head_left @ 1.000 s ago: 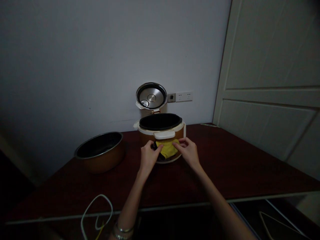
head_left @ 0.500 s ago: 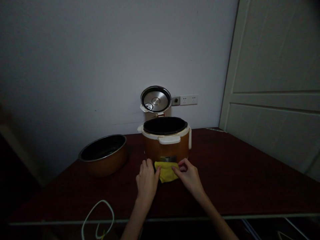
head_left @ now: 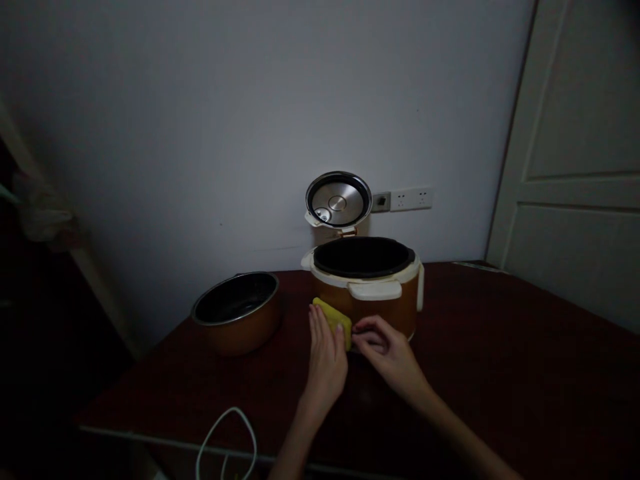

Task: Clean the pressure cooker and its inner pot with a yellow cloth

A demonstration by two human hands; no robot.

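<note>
A folded yellow cloth is pressed against the lower front of an orange and white electric cooker. My left hand is closed on the cloth, thumb on its near face and fingers along its left side. At the cloth's right edge, my right hand is closed in a pinch, its fingertips touching that edge. The cooker's round lid stands raised behind, showing its silver inner side. Its dark opening faces up, with the inside too dark to make out.
An orange pot with a dark inside and metal rim stands left of the cooker on the dark red table. A white cord loops at the front edge. Wall sockets and a pale door are behind.
The yellow cloth has gone from lying flat across both hands to a tilted, folded pad in my left hand, against the cooker's front left. The view has turned left.
</note>
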